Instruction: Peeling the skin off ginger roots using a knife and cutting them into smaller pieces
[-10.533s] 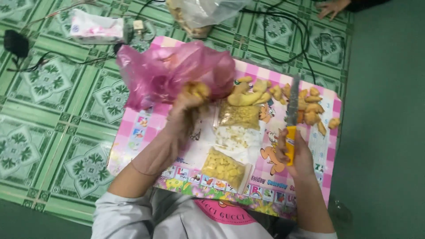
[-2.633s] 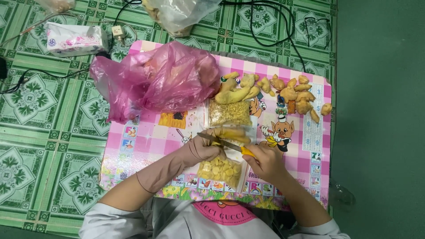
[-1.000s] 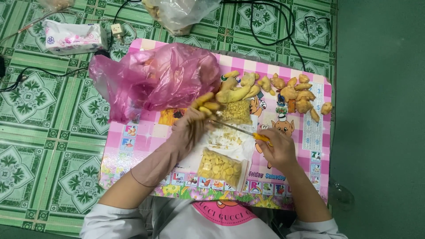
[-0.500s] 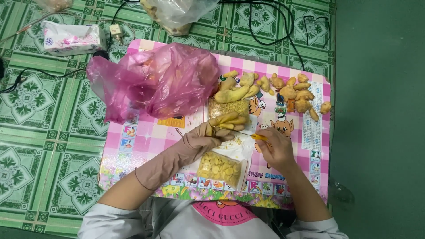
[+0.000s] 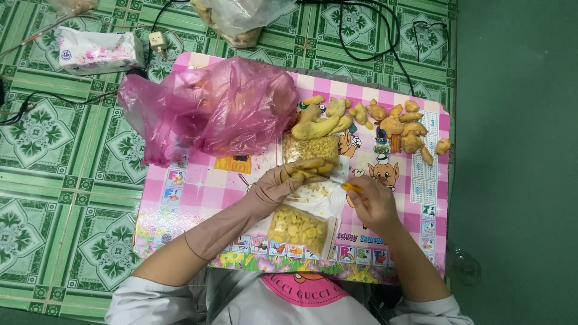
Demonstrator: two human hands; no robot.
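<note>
The left hand (image 5: 274, 186), in a long beige glove, is closed around a piece of ginger (image 5: 310, 167) over the middle of the pink mat (image 5: 198, 186). The right hand (image 5: 374, 203) grips a yellow-handled knife (image 5: 349, 187), its blade touching the ginger. Below lies a heap of ginger slices (image 5: 298, 227); whole roots (image 5: 397, 125) and a pink plastic bag (image 5: 211, 108) lie further away.

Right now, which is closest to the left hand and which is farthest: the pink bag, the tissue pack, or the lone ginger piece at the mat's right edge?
From the left hand:
1. Pink bag, just above, up-left.
2. Lone ginger piece, far right of the mat.
3. Tissue pack, on the floor, top left.
</note>
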